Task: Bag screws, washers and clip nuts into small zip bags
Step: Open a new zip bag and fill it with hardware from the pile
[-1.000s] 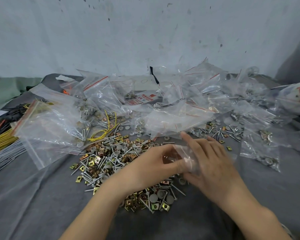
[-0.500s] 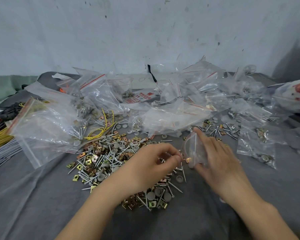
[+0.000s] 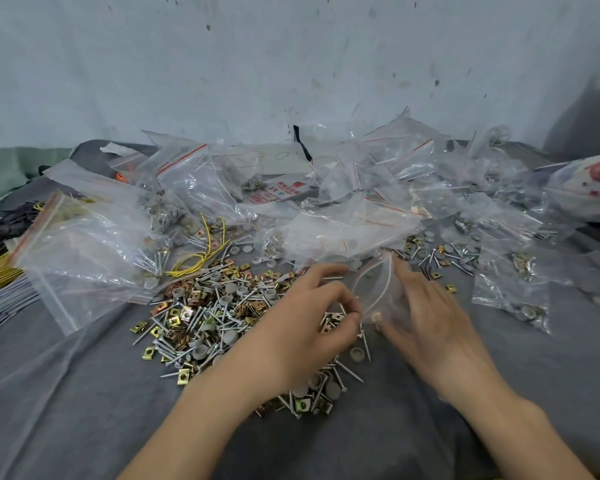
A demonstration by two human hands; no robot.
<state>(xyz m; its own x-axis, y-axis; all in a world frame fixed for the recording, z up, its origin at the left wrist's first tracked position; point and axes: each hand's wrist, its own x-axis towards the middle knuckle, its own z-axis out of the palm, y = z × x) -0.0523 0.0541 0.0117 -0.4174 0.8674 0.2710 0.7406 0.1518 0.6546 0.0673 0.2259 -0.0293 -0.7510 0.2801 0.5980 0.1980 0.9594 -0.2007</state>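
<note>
Your left hand [image 3: 302, 327] is low and centre in the frame, over the near side of the loose pile [image 3: 215, 317]. Its fingers [image 3: 329, 291] are curled and the tips drawn together right at the mouth of the small zip bag [image 3: 378, 292]; you cannot tell whether they pinch a piece. Just right of it, your right hand [image 3: 430, 317] holds that bag up off the grey-clothed worktop [image 3: 84, 410], thumb beneath and fingers along its far face, and one small yellowish piece [image 3: 376, 317] shows through the plastic near the bottom. The pile spreads from under your left wrist toward centre left: silver screws [image 3: 352, 372], grey washers [image 3: 355, 353] and gold clip nuts [image 3: 184, 377], all mixed. Beyond it, a loop of yellow wire [image 3: 194, 261] lies beside a large zip bag [image 3: 84, 251] at middle left. At middle right, filled little bags [image 3: 513, 289] rest apart from the pile. Further back, a heap of clear red-striped bags [image 3: 361, 209] runs across the frame below the scuffed white wall [image 3: 291, 64]
</note>
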